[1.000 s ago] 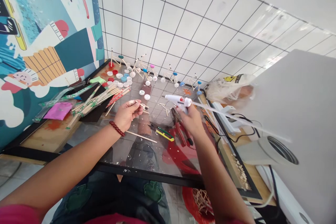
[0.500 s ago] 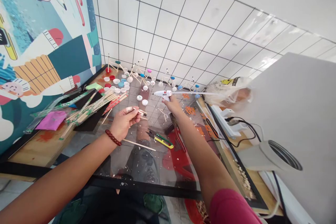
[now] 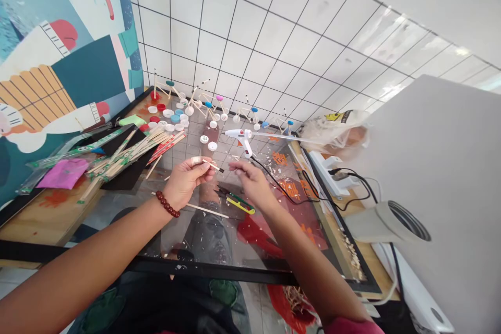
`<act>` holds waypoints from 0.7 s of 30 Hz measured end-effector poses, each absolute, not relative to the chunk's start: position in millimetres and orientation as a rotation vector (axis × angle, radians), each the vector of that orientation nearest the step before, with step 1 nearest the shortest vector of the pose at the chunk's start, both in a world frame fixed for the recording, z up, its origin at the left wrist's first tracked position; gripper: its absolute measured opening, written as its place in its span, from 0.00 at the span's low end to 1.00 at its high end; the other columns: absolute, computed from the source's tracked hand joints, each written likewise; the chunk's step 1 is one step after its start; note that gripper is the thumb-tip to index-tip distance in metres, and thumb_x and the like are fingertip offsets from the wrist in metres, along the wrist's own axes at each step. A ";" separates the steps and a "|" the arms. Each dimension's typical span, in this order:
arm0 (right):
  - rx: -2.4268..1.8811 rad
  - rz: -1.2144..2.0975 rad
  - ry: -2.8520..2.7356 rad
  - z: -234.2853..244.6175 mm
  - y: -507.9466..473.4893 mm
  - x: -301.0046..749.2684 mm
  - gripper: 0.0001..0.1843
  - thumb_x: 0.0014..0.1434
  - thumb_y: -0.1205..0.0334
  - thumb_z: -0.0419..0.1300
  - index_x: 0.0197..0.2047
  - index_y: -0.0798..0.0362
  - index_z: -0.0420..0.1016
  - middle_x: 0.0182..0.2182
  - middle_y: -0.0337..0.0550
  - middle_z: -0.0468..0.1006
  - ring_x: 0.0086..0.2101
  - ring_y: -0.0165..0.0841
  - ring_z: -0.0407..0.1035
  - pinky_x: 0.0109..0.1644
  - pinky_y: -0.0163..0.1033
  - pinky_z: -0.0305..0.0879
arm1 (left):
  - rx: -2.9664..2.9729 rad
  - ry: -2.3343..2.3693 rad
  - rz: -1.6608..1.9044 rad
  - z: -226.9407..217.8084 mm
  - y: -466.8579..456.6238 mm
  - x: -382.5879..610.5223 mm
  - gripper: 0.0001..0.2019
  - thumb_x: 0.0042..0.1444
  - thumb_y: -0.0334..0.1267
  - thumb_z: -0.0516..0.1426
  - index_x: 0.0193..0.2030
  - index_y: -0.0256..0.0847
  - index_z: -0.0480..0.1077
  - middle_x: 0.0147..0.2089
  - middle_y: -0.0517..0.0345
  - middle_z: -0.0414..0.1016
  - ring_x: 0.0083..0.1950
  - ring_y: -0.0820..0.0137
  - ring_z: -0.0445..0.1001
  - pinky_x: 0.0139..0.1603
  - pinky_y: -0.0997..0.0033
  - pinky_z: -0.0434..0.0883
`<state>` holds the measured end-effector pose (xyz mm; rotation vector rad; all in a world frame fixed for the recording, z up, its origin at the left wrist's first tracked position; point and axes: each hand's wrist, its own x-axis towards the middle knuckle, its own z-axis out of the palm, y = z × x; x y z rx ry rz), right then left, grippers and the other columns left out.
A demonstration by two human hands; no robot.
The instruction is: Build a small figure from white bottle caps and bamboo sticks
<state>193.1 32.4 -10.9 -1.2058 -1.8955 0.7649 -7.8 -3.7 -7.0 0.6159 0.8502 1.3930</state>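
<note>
My left hand (image 3: 191, 173) pinches a short wooden stick (image 3: 210, 164) with a black piece at its end. A finger of that hand wears a light bandage, and a red bead bracelet (image 3: 167, 204) circles the wrist. Just right of the stick's dark tip, my right hand (image 3: 252, 181) hovers with loosely bent fingers apart and nothing in them. Behind it a white glue gun (image 3: 241, 138) rests on the glass tabletop (image 3: 183, 240), a long glue stick poking out of its back. Yellow-and-green snips (image 3: 239, 203) lie below the hands, near a long wooden stick (image 3: 207, 212).
Small stick figures with bottle caps (image 3: 211, 107) line the back edge, several loose caps (image 3: 168, 113) beside them. Bundled wooden sticks (image 3: 129, 154) and a pink packet (image 3: 64, 173) lie left. At right are a power strip (image 3: 332, 173), cables and a grey cone-shaped object (image 3: 385, 222).
My right hand has let go of the glue gun, leaving it on the table, and has come down and left toward the small stick. The view has shifted slightly.
</note>
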 end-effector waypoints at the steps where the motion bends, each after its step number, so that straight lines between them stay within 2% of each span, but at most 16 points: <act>1: -1.160 0.853 -1.891 -14.4 22.0 188.1 0.16 0.59 0.64 0.52 0.46 0.52 0.79 0.42 0.44 0.82 0.45 0.35 0.75 0.56 0.46 0.68 | 0.628 0.846 1.382 -7.8 -4.6 -6.5 0.16 0.39 0.37 0.72 0.35 0.33 0.78 0.31 0.54 0.79 0.31 0.74 0.76 0.35 0.74 0.75; 7: -1.051 1.107 -1.672 -24.8 4.3 176.4 0.15 0.58 0.63 0.55 0.45 0.49 0.81 0.45 0.43 0.82 0.47 0.35 0.75 0.59 0.45 0.66 | 0.652 0.856 1.364 -10.8 -5.1 -4.3 0.18 0.36 0.39 0.73 0.34 0.33 0.78 0.31 0.57 0.78 0.32 0.73 0.77 0.37 0.74 0.76; 11: -1.040 1.118 -1.622 -22.7 5.4 179.1 0.15 0.58 0.65 0.56 0.44 0.47 0.82 0.45 0.41 0.83 0.47 0.34 0.74 0.59 0.45 0.65 | 0.659 0.850 1.364 -10.6 -3.8 -4.4 0.17 0.36 0.39 0.73 0.33 0.34 0.78 0.31 0.57 0.78 0.33 0.73 0.77 0.38 0.74 0.76; 21: -0.981 1.043 -1.658 -23.1 3.3 179.0 0.16 0.59 0.65 0.55 0.45 0.46 0.82 0.39 0.40 0.81 0.41 0.33 0.74 0.53 0.42 0.68 | 0.675 0.847 1.321 -8.9 -5.5 -4.5 0.16 0.38 0.40 0.73 0.33 0.34 0.78 0.30 0.56 0.79 0.31 0.74 0.77 0.35 0.75 0.76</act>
